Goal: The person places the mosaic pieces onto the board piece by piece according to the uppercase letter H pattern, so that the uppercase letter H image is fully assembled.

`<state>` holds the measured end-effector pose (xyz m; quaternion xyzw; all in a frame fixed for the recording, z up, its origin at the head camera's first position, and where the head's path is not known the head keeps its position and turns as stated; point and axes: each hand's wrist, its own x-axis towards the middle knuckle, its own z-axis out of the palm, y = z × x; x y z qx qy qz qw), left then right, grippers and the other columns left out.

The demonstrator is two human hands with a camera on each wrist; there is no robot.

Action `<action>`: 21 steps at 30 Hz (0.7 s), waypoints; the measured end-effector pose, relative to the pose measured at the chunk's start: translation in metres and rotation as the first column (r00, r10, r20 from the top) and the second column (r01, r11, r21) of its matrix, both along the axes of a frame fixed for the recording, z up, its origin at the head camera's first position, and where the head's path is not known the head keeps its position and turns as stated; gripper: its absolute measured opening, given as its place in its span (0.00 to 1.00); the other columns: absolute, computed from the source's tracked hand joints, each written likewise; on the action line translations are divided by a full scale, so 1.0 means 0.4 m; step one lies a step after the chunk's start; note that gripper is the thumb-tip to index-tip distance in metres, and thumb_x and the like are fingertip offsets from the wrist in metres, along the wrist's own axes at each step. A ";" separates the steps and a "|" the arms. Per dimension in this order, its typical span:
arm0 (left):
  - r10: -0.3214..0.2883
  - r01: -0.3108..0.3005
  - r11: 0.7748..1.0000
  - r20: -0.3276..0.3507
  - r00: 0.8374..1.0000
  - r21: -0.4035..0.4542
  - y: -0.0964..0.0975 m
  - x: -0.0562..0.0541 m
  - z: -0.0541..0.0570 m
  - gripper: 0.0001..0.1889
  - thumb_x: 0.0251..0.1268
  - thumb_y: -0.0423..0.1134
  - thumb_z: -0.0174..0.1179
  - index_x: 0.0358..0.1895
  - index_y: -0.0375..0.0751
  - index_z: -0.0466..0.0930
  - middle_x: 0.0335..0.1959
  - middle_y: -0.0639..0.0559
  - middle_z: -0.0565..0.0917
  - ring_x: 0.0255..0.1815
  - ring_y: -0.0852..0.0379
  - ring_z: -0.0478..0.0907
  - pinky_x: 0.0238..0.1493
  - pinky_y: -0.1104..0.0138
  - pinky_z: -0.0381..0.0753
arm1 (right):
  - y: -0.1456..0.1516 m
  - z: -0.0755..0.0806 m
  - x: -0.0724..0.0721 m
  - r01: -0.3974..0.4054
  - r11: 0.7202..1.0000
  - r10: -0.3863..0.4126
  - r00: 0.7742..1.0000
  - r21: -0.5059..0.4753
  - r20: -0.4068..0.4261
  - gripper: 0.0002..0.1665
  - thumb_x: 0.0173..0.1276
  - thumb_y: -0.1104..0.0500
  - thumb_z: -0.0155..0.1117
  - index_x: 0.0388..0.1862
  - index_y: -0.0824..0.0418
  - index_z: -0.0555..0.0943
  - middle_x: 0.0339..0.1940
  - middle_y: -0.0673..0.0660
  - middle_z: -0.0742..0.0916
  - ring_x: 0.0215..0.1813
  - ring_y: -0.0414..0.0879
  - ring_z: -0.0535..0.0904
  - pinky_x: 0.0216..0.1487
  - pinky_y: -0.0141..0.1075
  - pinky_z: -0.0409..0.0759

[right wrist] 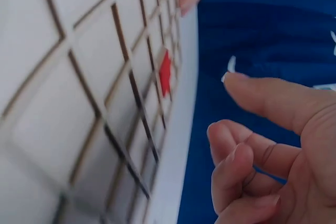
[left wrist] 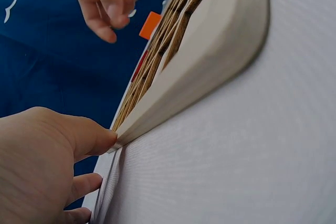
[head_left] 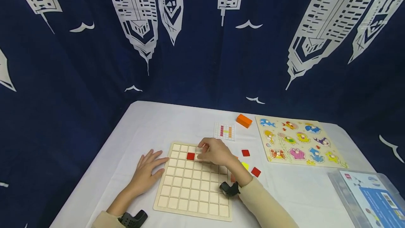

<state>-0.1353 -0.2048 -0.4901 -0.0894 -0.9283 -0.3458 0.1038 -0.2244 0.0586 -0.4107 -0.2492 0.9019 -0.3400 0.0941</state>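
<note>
A wooden grid board [head_left: 186, 184] lies on the white table, divided into small square cells. One red square tile [head_left: 190, 156] sits in a cell near its far edge. My left hand [head_left: 146, 173] lies at the board's left side, fingers spread. In the left wrist view its thumb touches the edge of the board [left wrist: 210, 51]. My right hand [head_left: 216, 151] hovers over the far right part of the board, just right of the red tile. In the right wrist view, its thumb and loosely bent fingers stand apart with nothing between them.
Loose red tiles [head_left: 245, 153] and a yellow tile [head_left: 245, 165] lie right of the board. Behind are a pattern card [head_left: 224, 131] and an orange block [head_left: 244, 121]. A sea-animal puzzle [head_left: 303, 140] lies at the back right, a plastic case [head_left: 368, 196] at the front right.
</note>
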 end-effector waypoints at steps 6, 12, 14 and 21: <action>-0.008 0.008 1.000 0.004 1.000 0.004 0.000 -0.001 0.002 0.18 0.63 0.35 0.62 0.57 0.44 0.81 0.69 0.36 0.70 0.76 0.30 0.51 0.72 0.34 0.38 | 0.110 0.021 0.012 0.007 0.992 -0.010 1.000 -0.129 -0.021 0.20 0.58 0.60 0.73 0.50 0.63 0.81 0.30 0.52 0.83 0.23 0.42 0.72 0.22 0.30 0.72; -0.006 0.006 1.000 0.006 1.000 0.010 -0.002 -0.001 0.001 0.18 0.63 0.34 0.63 0.57 0.44 0.81 0.69 0.36 0.70 0.76 0.31 0.51 0.73 0.34 0.38 | 0.222 0.022 0.012 0.126 0.978 -0.138 0.988 -0.168 -0.062 0.22 0.59 0.61 0.73 0.52 0.62 0.81 0.33 0.54 0.84 0.27 0.43 0.71 0.24 0.29 0.71; -0.002 0.002 1.000 0.008 1.000 0.011 -0.002 -0.001 0.001 0.18 0.63 0.34 0.63 0.57 0.44 0.81 0.69 0.36 0.70 0.76 0.31 0.51 0.73 0.35 0.38 | 0.254 0.019 0.010 0.155 0.971 -0.170 0.983 -0.185 -0.070 0.21 0.59 0.62 0.73 0.52 0.62 0.81 0.34 0.55 0.84 0.28 0.43 0.72 0.26 0.29 0.71; -0.002 0.002 1.000 0.003 1.000 0.013 0.000 0.000 0.002 0.18 0.63 0.34 0.63 0.57 0.44 0.82 0.69 0.36 0.70 0.76 0.31 0.51 0.73 0.35 0.38 | 0.337 0.000 -0.005 0.243 0.945 -0.257 0.966 -0.218 -0.039 0.23 0.60 0.63 0.72 0.54 0.64 0.79 0.36 0.58 0.84 0.32 0.45 0.75 0.30 0.29 0.77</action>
